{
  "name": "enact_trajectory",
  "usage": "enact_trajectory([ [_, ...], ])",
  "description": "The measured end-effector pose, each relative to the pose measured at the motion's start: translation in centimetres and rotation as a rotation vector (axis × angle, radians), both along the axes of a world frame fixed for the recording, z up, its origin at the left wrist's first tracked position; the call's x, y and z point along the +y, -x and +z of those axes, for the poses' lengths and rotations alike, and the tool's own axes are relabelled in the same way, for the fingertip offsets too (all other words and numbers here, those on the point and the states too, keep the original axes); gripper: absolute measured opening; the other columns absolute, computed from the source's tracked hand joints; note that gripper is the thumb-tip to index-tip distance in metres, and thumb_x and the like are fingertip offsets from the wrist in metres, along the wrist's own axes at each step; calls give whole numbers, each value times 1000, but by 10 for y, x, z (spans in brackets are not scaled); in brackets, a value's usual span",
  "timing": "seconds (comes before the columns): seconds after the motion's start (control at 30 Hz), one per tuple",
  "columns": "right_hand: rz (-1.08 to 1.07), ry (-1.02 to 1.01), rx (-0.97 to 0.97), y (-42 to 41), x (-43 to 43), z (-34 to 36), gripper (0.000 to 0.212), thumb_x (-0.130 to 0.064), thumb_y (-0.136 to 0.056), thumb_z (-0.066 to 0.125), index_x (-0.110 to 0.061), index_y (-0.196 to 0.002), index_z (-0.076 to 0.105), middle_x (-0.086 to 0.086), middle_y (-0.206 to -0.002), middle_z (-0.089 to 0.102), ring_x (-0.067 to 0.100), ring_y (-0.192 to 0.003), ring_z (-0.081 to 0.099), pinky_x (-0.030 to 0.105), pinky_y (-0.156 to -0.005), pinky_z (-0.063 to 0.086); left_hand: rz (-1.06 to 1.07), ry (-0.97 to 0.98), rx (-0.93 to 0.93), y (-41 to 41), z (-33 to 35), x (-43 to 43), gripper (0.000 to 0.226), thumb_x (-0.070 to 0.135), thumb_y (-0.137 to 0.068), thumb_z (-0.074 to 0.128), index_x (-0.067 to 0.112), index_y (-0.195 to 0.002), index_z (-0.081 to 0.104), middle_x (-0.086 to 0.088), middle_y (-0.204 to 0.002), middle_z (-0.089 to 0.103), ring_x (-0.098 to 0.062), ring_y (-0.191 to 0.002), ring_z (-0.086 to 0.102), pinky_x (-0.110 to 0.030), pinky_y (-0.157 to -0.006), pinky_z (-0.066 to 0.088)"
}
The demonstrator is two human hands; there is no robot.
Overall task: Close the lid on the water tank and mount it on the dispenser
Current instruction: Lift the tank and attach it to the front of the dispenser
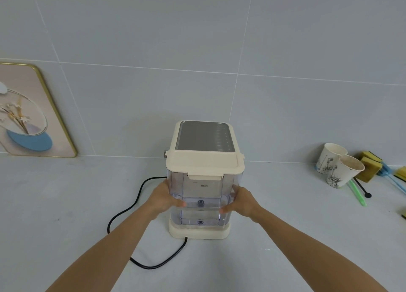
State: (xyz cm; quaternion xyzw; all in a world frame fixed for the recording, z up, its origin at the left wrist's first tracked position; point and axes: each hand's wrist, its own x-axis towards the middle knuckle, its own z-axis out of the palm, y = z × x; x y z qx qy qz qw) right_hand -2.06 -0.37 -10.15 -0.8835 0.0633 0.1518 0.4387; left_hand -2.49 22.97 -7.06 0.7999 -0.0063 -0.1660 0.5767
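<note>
A clear plastic water tank [203, 195] stands upright on the cream base of the dispenser [198, 232], in the middle of the counter. Its cream lid [204, 163] lies flat and shut on top, with the front latch down. Behind the lid, the dispenser's top shows a grey metal panel [204, 137]. My left hand [163, 200] grips the tank's left side. My right hand [240, 201] grips its right side. Both thumbs press on the tank's near face.
A black power cord [140, 204] loops over the counter left of and in front of the dispenser. A framed picture [33, 114] leans on the tiled wall at left. Two paper cups [338, 166], yellow sponges [371, 165] and long-handled brushes lie at right.
</note>
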Motion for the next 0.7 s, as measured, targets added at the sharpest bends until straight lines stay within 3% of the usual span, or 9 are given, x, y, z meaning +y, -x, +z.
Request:
enact_trajectory([
  [0.17, 15, 13, 26, -1, -1, -2, 75, -15, -60, 83, -10, -126, 48, 10, -127, 58, 27, -117, 53, 32, -93, 44, -20, -21, 7, 0, 1, -1, 57, -11, -67, 71, 18, -110, 48, 13, -92, 55, -12, -103, 48, -24, -89, 37],
  [0.3, 17, 35, 39, -1, -1, -2, 76, -16, -60, 83, -10, -126, 47, 10, -128, 57, 28, -118, 51, 34, -96, 43, -28, -30, 14, -1, -1, -1, 56, -11, -69, 70, 17, -113, 49, 4, -107, 55, -12, -105, 48, -23, -92, 37],
  [0.47, 37, 79, 45, 1, 1, 1, 78, -20, -61, 82, -11, -129, 44, 10, -131, 54, 28, -121, 49, 36, -99, 42, -47, -30, 19, 0, -3, 1, 56, -9, -68, 71, 15, -114, 49, 1, -107, 57, -14, -103, 51, -28, -95, 40],
  [0.7, 72, 139, 68, 8, 1, 7, 82, -30, -69, 77, -9, -135, 33, 11, -141, 44, 29, -128, 42, 37, -104, 38, -12, -108, 40, 2, -4, 4, 58, 2, -66, 77, 1, -117, 50, 7, -78, 55, -18, -85, 55, -26, -86, 43],
])
